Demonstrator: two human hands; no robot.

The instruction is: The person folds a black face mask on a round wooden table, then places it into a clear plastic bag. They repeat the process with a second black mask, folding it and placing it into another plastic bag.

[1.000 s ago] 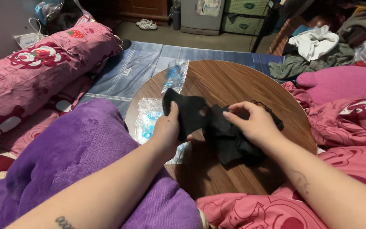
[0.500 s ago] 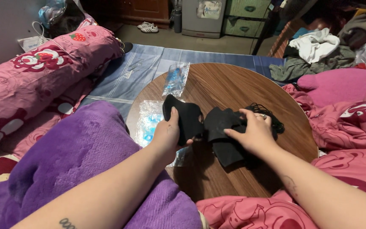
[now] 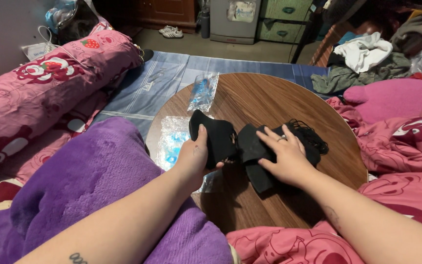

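Head view: your left hand is closed around 1 black cloth mask, thumb lying up its outer face and fingers curled behind, holding it just above the round wooden table. Your right hand lies flat and open, fingers spread, pressing on the pile of black masks in the middle of the table; it grips nothing. The lifted mask sits just beside the pile, and I cannot tell whether its edge touches it.

My judgement is that you are taking 1 mask off the pile. Press the pile firmly with the flat palm so only that mask comes away. Watch the tangle of ear loops at the pile's far side: they look likely to snag, so lift slowly and straight. 2 clear plastic packets lie to the left of your hand, 1 near the table edge; steer the mask wide of them.
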